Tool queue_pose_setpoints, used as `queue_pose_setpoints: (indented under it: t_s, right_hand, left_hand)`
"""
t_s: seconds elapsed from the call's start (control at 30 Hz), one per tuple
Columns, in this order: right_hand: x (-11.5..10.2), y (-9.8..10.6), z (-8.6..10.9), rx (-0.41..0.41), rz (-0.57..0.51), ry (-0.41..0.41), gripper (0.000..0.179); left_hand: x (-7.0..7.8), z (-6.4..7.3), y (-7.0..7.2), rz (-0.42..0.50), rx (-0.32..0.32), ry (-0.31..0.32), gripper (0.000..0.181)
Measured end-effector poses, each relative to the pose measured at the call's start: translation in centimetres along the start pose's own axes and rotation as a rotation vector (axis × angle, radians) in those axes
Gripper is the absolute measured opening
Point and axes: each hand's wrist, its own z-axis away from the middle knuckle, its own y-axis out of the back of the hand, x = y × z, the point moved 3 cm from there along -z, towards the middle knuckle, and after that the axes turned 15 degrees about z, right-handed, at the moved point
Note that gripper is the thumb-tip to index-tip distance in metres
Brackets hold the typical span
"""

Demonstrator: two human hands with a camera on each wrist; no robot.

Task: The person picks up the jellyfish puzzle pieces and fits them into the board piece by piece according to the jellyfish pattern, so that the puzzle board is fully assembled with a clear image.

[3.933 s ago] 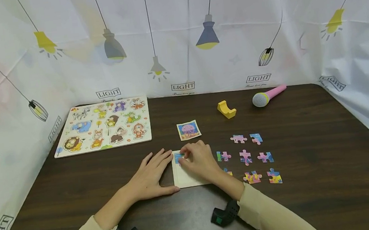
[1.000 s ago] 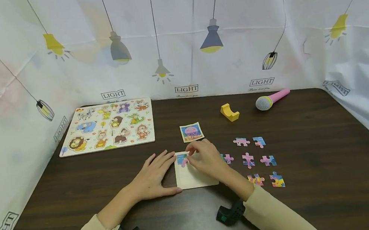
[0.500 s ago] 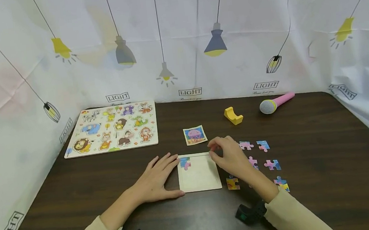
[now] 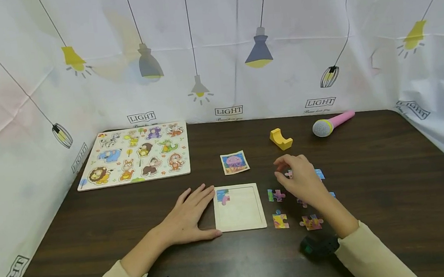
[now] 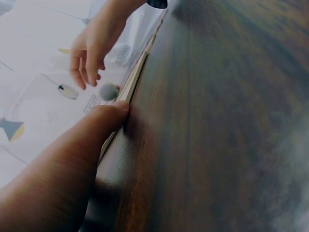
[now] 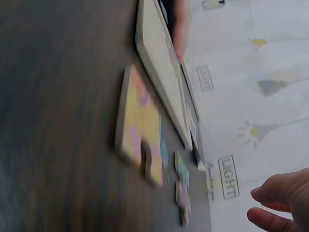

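A square wooden puzzle tray [image 4: 242, 213] lies flat, with one blue-and-pink jigsaw piece [image 4: 223, 196] in its upper left corner. Fingers spread, my left hand [image 4: 191, 216] rests at the tray's left edge, and its thumb touches that edge in the left wrist view. Loose jigsaw pieces lie right of the tray, among them a yellow one [image 4: 281, 221] and a green-and-pink one [image 4: 276, 195]. Above the far pieces hovers my right hand [image 4: 301, 182], partly covering several. Its thumb and forefinger stand apart in the right wrist view, with nothing visible between them.
A small jellyfish picture card [image 4: 234, 162] lies beyond the tray. An animal puzzle board [image 4: 134, 154] stands at the back left. Further right are a yellow curved block [image 4: 281, 139] and a pink toy microphone [image 4: 333, 123], near the printed backdrop cloth [image 4: 212, 44].
My right hand has left the tray's upper left corner and moved right, over the loose pieces. The corner piece now shows fully. My left hand has stayed at the tray's edge.
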Motion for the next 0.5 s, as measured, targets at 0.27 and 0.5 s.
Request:
queue_pose_setpoints:
  t_s: [0.27,0.5]
  right_hand:
    - [2.8,0.6,0.0,-0.066,0.068,-0.054,0.029]
    - [4.3,0.6,0.3,-0.191,0.163,-0.095,0.038]
  left_hand:
    - [0.0,0.0,-0.1,-0.001,-0.007,0.006,0.098]
    - [0.1,0.1,0.0,-0.004,-0.011,0.013,0.1]
